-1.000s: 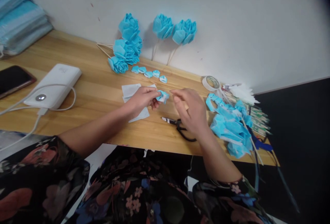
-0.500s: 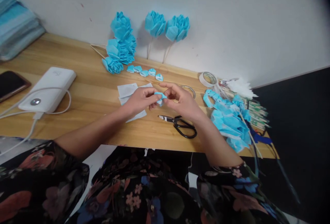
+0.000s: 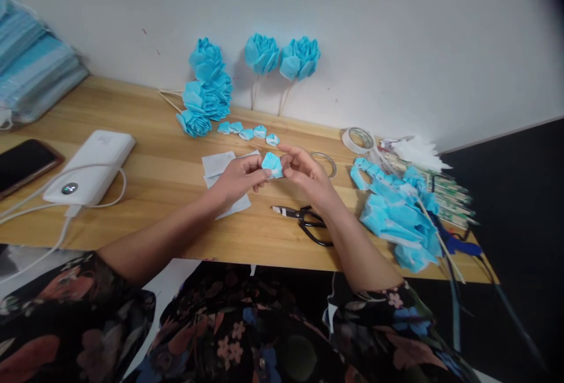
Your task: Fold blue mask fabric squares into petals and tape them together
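A small folded blue petal (image 3: 272,163) with a white strip along its lower edge is held between both hands above the table. My left hand (image 3: 244,178) pinches its left side with closed fingers. Thumb and fingertips of my right hand (image 3: 306,176) grip its right edge. Just behind the hands, several similar folded petals (image 3: 247,134) lie in a row. Pale fabric pieces (image 3: 219,163) rest partly under the left hand. Black-handled scissors (image 3: 304,218) lie below the right hand, their handles partly covered by the wrist.
Blue flowers on sticks (image 3: 300,59) lean against the wall, with others piled (image 3: 206,95) to their left. At right are tape rolls (image 3: 358,140), blue material (image 3: 399,218) and a blue glue gun (image 3: 458,245). A power bank (image 3: 94,163), phone (image 3: 26,165) and mask stack (image 3: 37,71) stand left.
The petal has turned so its broad blue face shows more between the fingers. Both hands keep hold of it. The head view has shifted slightly, moving the scene lower.
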A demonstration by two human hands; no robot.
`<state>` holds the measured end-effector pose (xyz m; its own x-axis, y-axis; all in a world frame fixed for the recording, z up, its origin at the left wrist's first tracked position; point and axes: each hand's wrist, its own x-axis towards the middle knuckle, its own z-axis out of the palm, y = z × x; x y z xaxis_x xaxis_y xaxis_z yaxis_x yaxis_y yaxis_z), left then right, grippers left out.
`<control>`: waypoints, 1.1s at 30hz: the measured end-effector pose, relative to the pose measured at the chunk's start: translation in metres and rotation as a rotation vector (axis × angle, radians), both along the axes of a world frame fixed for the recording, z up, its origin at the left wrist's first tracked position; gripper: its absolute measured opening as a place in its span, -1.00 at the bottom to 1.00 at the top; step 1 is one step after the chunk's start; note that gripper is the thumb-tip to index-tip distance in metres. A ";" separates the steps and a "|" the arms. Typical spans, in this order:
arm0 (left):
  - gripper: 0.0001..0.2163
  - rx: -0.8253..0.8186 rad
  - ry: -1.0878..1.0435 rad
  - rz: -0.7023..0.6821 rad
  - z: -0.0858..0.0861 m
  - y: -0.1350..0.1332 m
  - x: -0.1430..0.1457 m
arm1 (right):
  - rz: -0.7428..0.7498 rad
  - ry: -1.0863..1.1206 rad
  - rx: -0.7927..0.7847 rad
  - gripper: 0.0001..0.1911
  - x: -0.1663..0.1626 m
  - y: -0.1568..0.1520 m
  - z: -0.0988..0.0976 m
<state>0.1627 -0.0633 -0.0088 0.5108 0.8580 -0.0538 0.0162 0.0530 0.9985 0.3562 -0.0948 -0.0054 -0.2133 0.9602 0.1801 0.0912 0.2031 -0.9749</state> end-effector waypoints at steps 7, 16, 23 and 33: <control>-0.78 0.098 0.110 -0.041 0.000 -0.002 0.000 | -0.026 -0.032 -0.045 -0.54 0.005 -0.004 -0.003; -0.80 0.074 0.044 -0.043 0.004 -0.003 0.003 | -0.035 -0.062 0.008 -0.58 0.001 -0.003 -0.007; -0.90 -0.008 -0.003 0.103 -0.004 0.004 0.001 | -0.176 -0.393 0.158 -0.72 0.009 -0.023 0.016; -0.88 -0.013 -0.034 0.090 0.005 -0.003 0.002 | -0.064 -1.037 0.329 -0.81 0.014 -0.087 0.001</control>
